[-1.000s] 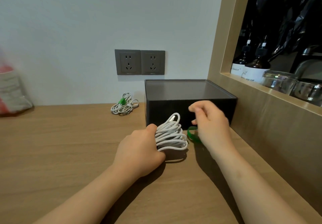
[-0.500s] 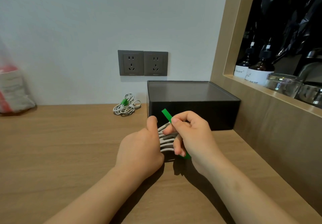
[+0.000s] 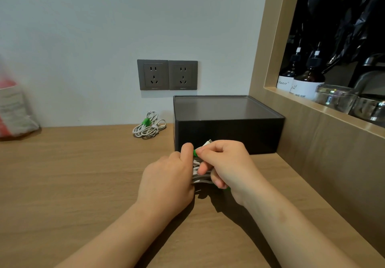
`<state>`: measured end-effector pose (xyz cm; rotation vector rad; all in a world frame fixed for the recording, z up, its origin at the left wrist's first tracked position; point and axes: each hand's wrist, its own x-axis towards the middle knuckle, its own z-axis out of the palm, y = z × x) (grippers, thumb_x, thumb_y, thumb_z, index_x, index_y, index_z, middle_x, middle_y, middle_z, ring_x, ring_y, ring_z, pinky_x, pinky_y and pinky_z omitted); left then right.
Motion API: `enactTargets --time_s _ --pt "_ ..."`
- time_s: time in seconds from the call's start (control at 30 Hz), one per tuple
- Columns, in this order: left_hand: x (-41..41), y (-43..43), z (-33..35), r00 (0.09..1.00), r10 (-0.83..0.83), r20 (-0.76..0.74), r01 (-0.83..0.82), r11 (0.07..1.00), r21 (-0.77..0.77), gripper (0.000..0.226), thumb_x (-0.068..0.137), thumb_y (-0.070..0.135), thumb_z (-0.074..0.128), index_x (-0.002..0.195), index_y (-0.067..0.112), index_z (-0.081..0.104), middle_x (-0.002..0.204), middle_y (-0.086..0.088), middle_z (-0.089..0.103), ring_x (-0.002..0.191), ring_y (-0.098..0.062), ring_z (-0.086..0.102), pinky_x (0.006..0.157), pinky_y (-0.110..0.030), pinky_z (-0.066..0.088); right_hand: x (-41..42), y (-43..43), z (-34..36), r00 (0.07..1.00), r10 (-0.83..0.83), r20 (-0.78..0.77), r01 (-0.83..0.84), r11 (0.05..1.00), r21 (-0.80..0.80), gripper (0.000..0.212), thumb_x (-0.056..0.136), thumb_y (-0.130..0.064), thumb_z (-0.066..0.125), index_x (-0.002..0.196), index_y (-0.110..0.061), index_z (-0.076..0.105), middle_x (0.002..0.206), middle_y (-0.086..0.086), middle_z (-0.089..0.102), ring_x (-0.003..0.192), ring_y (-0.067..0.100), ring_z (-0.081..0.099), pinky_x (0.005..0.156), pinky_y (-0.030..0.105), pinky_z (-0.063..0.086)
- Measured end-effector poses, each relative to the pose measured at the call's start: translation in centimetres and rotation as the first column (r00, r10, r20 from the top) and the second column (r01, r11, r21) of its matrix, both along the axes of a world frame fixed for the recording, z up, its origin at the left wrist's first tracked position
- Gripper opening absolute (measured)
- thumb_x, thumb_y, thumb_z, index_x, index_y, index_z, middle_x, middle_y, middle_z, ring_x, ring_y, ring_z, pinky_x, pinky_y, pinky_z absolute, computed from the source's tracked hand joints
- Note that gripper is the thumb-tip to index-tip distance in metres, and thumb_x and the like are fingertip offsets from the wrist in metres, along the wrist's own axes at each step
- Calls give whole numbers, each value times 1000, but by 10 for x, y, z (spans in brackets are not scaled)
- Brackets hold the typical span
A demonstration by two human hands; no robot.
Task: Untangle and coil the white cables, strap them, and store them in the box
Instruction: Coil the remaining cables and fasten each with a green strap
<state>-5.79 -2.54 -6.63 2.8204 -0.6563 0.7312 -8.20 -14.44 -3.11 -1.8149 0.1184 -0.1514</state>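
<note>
A coiled white cable (image 3: 198,170) sits between my two hands, just in front of the black lidded box (image 3: 227,123) on the wooden counter. My left hand (image 3: 168,180) grips the coil from the left, thumb up beside a green strap (image 3: 195,153). My right hand (image 3: 226,163) pinches the strap's top end and curls over the coil; a bit of green shows under its heel. Most of the coil is hidden by my fingers. A second white cable bundle (image 3: 149,126) with a green strap lies by the wall, left of the box.
Two grey wall sockets (image 3: 167,75) sit above the counter. A blurred red and white bag (image 3: 14,109) stands at the far left. A wooden niche at the right holds brown soap bottles (image 3: 306,80) and glass jars (image 3: 335,97).
My right hand picked the green strap up from the counter, brought it over the coil and pulled its end down toward my left thumb. My left hand kept hold of the coil.
</note>
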Motion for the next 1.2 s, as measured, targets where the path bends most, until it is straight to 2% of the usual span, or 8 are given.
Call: enactTargets --time_s 0.17,0.27,0.47,0.67,0.77,0.9,1.03,1.2 --pt "5 5 5 998 65 -3 -65 997 -47 37 90 35 48 121 26 30 103 9 55 82 -8 51 55 -19 35 -2 2 1 994 57 95 -55 998 -26 7 90 -24 59 97 -25 60 62 -4 66 37 9 53 37 18 44" --pt "6 8 9 993 117 -18 -117 991 -61 36 88 34 51 117 25 31 105 9 56 83 -10 50 57 -21 32 -4 1 0 980 46 195 1 971 -237 16 89 -29 59 103 -32 52 67 -6 65 44 9 60 41 16 48" --pt "17 29 18 948 281 -148 -306 933 -188 29 86 29 52 94 21 26 83 5 44 71 -20 44 59 -29 33 -11 -20 5 932 -14 361 230 793 -564 15 85 -42 59 72 -39 52 64 -12 59 64 4 57 59 23 52" --pt "20 32 22 934 262 -245 -332 890 -314 29 85 24 57 95 19 30 66 8 34 55 -11 36 47 -26 28 -14 -13 4 938 339 -65 -327 811 -486 14 89 -36 55 100 -37 64 90 -17 63 87 -1 59 76 17 49" --pt "13 27 24 956 248 -153 -285 910 -300 31 86 31 56 93 21 28 70 8 36 66 -22 41 59 -30 34 -11 -15 2 945 315 -91 -327 882 -341 18 84 -38 61 100 -29 64 94 -12 65 90 2 62 86 26 51" --pt "7 15 20 976 218 -21 -219 963 -155 34 90 39 47 89 21 19 91 5 50 86 -24 57 60 -29 31 -9 0 3 937 315 -153 -284 939 193 48 88 -51 48 99 -8 64 85 7 70 80 18 68 87 37 53" --pt "8 11 15 980 197 3 -197 979 -50 38 87 37 51 89 20 17 103 3 55 94 -21 58 61 -29 33 -10 4 4 966 230 -118 -200 954 222 50 89 -53 41 78 -10 65 73 7 70 68 17 67 74 30 53" --pt "8 10 11 983 179 24 -179 984 -28 38 88 33 51 89 19 15 97 5 51 93 -18 57 59 -25 31 -9 6 2 972 235 -16 -233 970 72 19 89 -24 58 74 -16 68 64 -6 66 69 7 65 94 37 46"
